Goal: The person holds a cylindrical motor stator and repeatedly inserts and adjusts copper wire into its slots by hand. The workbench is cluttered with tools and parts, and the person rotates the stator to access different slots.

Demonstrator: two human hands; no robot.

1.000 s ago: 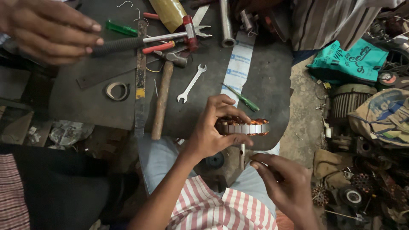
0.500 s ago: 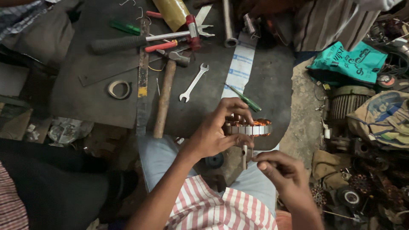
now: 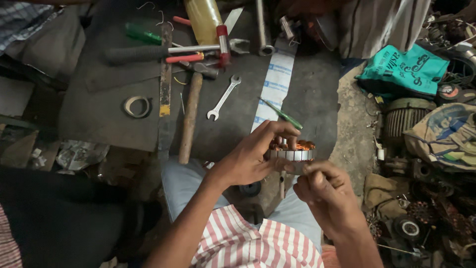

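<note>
A small motor stator [image 3: 291,154], its copper windings showing, is held at lower centre of the frame, clamped in the fingers of the left hand [image 3: 253,156]. The right hand [image 3: 322,186] is closed against its underside, pinching at the rim. The step in hand appears to be work on the windings; steady support would be needed next. A spanner [image 3: 223,98] and hammer [image 3: 191,106] lie untouched above.

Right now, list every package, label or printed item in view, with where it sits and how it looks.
Teal bag: upper right, crumpled, dark print.
White paper strip: on the dark work surface, long, narrow, with blue printed blocks.
Sack: right edge, beige, with blue and green print.
No screens or signs.
</note>
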